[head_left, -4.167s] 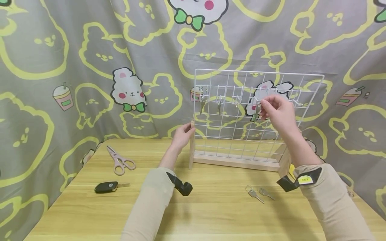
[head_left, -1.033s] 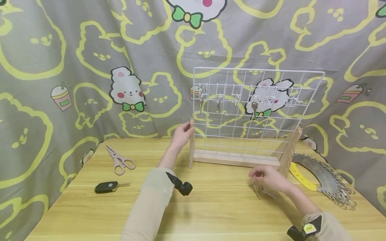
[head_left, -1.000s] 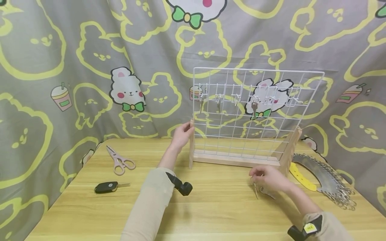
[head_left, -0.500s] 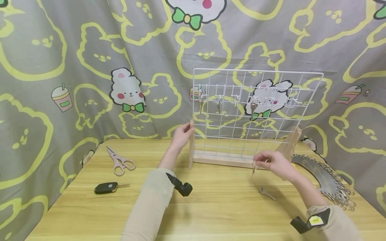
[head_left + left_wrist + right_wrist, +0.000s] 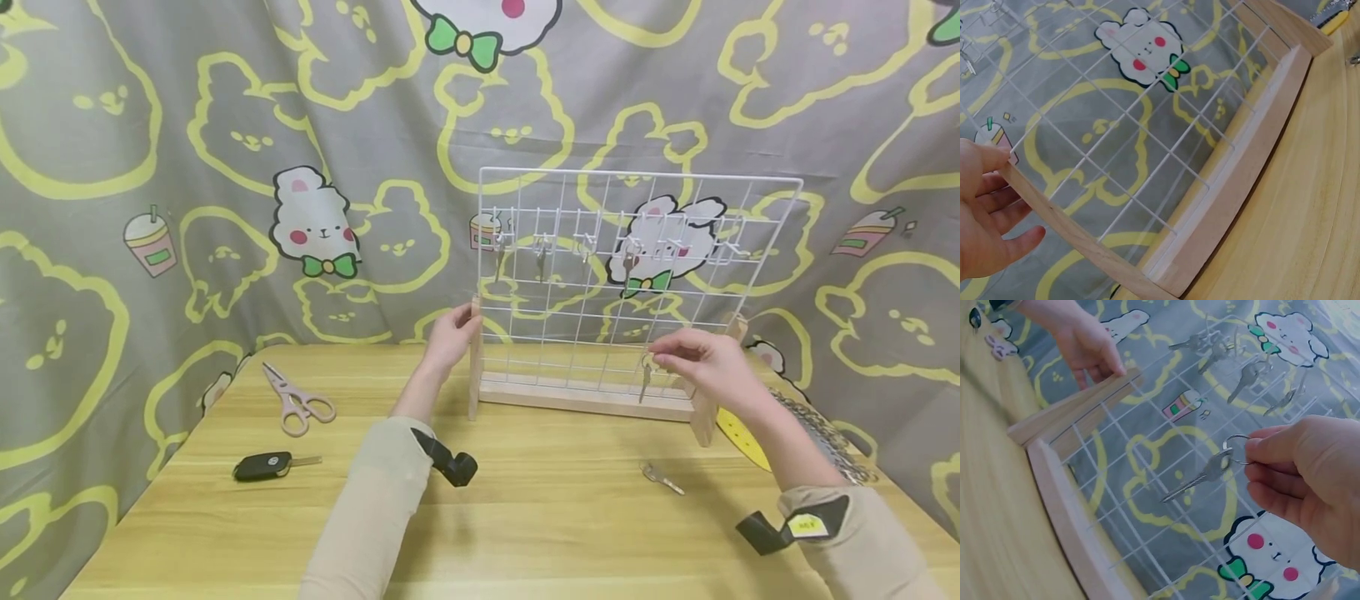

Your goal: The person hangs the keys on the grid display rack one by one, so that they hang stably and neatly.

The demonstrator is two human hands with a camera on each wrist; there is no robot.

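Note:
My right hand point(image 5: 708, 362) pinches a metal ring point(image 5: 1235, 450) from which a silver key point(image 5: 1200, 477) hangs, in front of the white wire grid rack point(image 5: 592, 312). Beside the rack's left edge, my left hand point(image 5: 452, 337) holds the upper end of its wooden side post point(image 5: 1079, 234) between thumb and fingers. Several keys hang on the rack's upper hooks, among them one key point(image 5: 628, 271) right of the middle; the hooks farther right carry none. Below the right hand, a loose key point(image 5: 663, 479) lies on the wooden table point(image 5: 525, 517).
Pink scissors point(image 5: 296, 400) and a black car key point(image 5: 264, 466) lie at the left of the table. A yellow-edged plate point(image 5: 742, 437) fringed with metal rings point(image 5: 825, 437) is at the right, partly behind the right forearm. A patterned curtain point(image 5: 405, 92) hangs behind the rack.
Earlier the right hand was at the fourth hook, where a key now hangs. It then picked up the ringed key from the table and raised it. The left hand stays at the post.

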